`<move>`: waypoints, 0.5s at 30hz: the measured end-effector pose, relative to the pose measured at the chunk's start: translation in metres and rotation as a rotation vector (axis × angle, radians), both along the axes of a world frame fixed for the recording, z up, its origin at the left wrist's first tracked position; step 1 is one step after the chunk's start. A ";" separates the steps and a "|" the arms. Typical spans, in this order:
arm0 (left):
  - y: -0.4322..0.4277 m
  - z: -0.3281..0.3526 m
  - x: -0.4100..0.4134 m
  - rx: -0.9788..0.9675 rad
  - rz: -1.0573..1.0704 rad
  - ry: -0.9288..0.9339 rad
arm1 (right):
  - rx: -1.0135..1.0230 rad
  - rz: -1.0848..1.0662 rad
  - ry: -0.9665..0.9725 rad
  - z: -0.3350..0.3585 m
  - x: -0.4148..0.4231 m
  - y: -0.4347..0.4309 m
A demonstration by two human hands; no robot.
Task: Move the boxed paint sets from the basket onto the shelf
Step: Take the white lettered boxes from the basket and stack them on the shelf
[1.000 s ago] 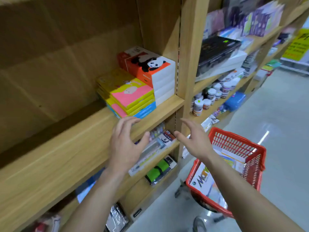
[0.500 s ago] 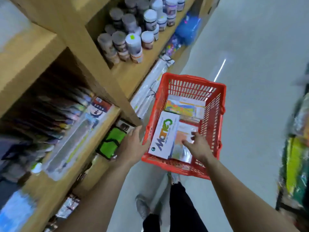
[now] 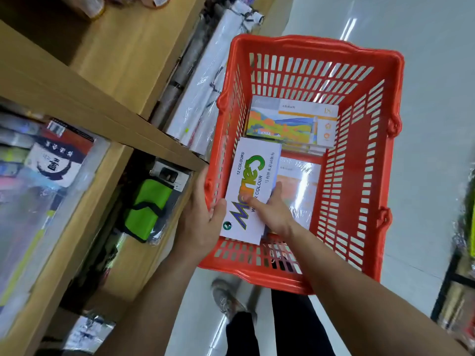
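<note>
We have swung down from the shelf (image 3: 120,140) to the basket (image 3: 385,176). At its near left corner both hands, left hand (image 3: 203,222) and right hand (image 3: 272,211), now close on the white paint box (image 3: 253,186); lifting comes next.

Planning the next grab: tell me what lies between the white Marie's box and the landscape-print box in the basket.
Nothing. In the head view, the white Marie's box has its far end up against the landscape-print box inside the red basket.
</note>
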State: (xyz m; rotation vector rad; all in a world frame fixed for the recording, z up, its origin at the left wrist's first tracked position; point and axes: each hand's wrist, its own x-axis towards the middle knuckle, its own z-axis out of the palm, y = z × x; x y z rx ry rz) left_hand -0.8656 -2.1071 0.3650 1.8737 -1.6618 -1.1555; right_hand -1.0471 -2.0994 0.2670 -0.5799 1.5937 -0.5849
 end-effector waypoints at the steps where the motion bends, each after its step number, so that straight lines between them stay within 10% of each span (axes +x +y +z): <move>1: -0.001 0.001 0.000 0.012 0.006 0.012 | 0.003 -0.014 -0.013 0.001 0.000 0.000; 15: 0.002 -0.003 0.001 0.040 0.006 0.062 | -0.036 -0.139 -0.160 0.002 -0.002 -0.010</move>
